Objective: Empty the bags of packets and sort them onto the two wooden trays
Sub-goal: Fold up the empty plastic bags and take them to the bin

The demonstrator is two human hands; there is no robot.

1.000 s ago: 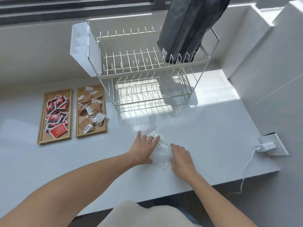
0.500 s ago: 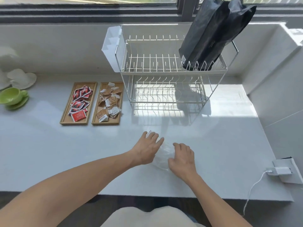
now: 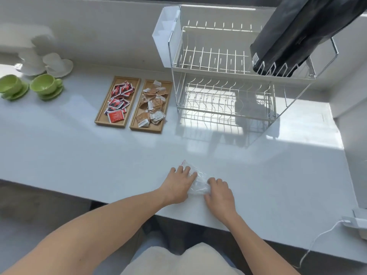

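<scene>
An empty clear plastic bag (image 3: pixel 199 183) lies crumpled on the white counter near its front edge. My left hand (image 3: pixel 178 186) lies across the bag's left side, pinning it down. My right hand (image 3: pixel 219 193) curls its fingers over the bag's right edge. Far to the back left are two wooden trays side by side. The left tray (image 3: pixel 110 125) holds several red packets (image 3: pixel 118 100). The right tray (image 3: pixel 146 130) holds several brown packets (image 3: pixel 153 104). I see no loose packets on the counter.
A two-tier wire dish rack (image 3: pixel 224 76) stands behind the bag, with a black bag (image 3: pixel 297 34) leaning on its top tier. Two green cups (image 3: pixel 45 86) on saucers and white cups (image 3: pixel 47 62) stand at the far left. A charger (image 3: pixel 353 225) with a white cable sits at the right edge.
My hands have drawn closer together on the bag, which looks smaller and more bunched. The view has swung left, bringing the cups into sight.
</scene>
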